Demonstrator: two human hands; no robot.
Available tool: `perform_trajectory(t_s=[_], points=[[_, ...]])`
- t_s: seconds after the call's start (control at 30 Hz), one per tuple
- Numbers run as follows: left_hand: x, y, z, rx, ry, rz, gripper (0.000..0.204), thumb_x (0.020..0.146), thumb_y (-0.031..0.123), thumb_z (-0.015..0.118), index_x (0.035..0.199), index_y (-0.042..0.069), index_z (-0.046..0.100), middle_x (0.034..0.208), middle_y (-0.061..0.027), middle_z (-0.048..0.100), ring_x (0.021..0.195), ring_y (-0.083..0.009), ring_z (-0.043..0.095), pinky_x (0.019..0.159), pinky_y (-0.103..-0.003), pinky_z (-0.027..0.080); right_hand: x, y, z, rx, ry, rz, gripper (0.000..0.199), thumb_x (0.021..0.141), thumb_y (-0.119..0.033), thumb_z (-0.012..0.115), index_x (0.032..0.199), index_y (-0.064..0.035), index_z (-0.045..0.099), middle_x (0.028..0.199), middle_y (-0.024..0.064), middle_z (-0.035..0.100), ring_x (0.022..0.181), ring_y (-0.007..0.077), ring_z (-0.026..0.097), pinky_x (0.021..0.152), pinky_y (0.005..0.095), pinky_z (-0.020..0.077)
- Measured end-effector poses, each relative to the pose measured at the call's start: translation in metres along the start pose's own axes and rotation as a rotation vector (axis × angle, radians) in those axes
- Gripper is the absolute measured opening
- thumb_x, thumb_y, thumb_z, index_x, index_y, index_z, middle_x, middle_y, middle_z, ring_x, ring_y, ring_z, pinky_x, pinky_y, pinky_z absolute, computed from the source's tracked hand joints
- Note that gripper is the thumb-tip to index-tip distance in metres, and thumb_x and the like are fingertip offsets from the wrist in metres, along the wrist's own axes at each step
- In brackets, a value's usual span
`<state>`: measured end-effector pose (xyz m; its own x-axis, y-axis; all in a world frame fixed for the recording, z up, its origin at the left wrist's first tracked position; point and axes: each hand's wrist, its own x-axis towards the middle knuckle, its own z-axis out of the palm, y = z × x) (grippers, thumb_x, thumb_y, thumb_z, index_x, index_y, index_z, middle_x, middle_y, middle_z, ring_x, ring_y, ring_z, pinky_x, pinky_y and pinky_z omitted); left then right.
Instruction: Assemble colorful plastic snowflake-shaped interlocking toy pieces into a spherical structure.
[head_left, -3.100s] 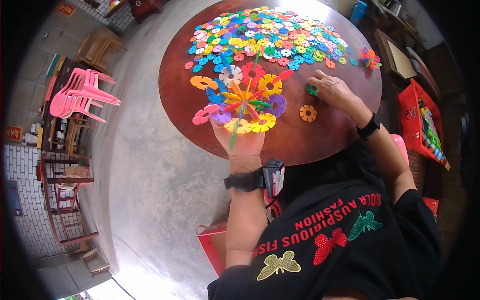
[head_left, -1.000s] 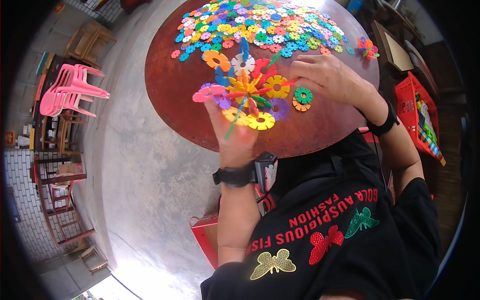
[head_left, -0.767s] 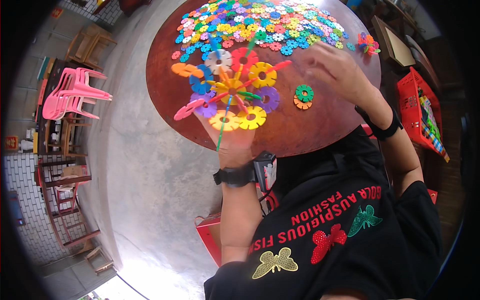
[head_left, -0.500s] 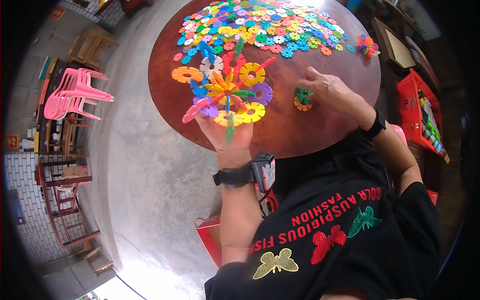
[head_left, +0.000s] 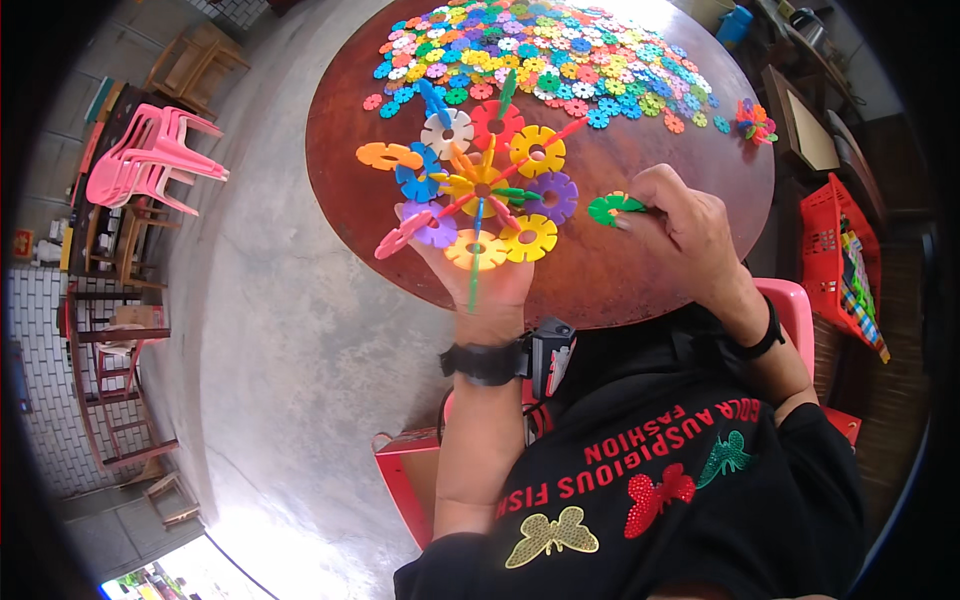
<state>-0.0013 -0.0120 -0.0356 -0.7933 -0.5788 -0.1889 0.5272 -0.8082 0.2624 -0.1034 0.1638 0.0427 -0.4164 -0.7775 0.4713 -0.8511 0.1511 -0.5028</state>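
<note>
**Over the round table, both hands busy with plastic discs**

At the near edge of the round brown table (head_left: 640, 290), the left hand (head_left: 487, 275) grips a wheel of coloured discs (head_left: 480, 190) from below, held up over the tabletop. Its fingers are mostly hidden behind the yellow and purple discs, so only the palm and thumb side show, closed around the lower spokes. The right hand (head_left: 685, 225) rests on the table just beside the wheel, fingertips pinched together on a green disc (head_left: 610, 207); part of that disc is covered by the fingers.

Farther back, a loose heap of discs (head_left: 540, 50) spreads across the far half of the table, too small and crowded to tell apart. A small cluster (head_left: 752, 118) sits alone near the right rim. Off to the right, a red basket (head_left: 835, 260) holds colourful things I cannot make out, and it is partly cut off by the dark edge. Stacked pink chairs (head_left: 150, 155) stand at the left.
</note>
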Motion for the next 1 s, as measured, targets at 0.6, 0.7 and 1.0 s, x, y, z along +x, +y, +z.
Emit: perform_trajectory(t_s=[0.6, 0.7, 1.0], points=[[-0.020, -0.021, 0.020, 0.228, -0.063, 0.149, 0.053, 0.091, 0.050, 0.044, 0.125, 0.010, 0.045, 0.113, -0.0070, 0.052, 0.078, -0.0152, 0.058, 0.067, -0.030, 0.050, -0.007, -0.004, 0.019, -0.083, 0.023, -0.081, 0.014, 0.082, -0.006, 0.061, 0.092, -0.0026, 0.051, 0.074, 0.0139, 0.057, 0.071, 0.0326, 0.061, 0.058, 0.0398, 0.0482], [-0.017, -0.019, 0.023, 0.039, -0.031, 0.005, 0.060, 0.089, 0.056, 0.044, 0.129, 0.011, 0.044, 0.114, -0.0077, 0.055, 0.079, -0.0165, 0.058, 0.071, -0.030, 0.050, -0.006, -0.007, 0.018, -0.052, 0.021, -0.110, 0.014, 0.082, -0.007, 0.060, 0.091, -0.0024, 0.050, 0.074, 0.0139, 0.057, 0.071, 0.0335, 0.060, 0.058, 0.0402, 0.0483], [-0.011, -0.005, 0.023, 0.177, -0.207, -0.018, 0.061, 0.089, 0.059, 0.037, 0.122, 0.009, 0.048, 0.107, -0.0125, 0.059, 0.080, -0.0273, 0.060, 0.068, -0.041, 0.050, 0.017, 0.011, -0.015, -0.158, 0.086, -0.160, 0.017, 0.082, -0.009, 0.060, 0.097, -0.0058, 0.054, 0.077, 0.0123, 0.056, 0.071, 0.0323, 0.059, 0.059, 0.0390, 0.0481]])
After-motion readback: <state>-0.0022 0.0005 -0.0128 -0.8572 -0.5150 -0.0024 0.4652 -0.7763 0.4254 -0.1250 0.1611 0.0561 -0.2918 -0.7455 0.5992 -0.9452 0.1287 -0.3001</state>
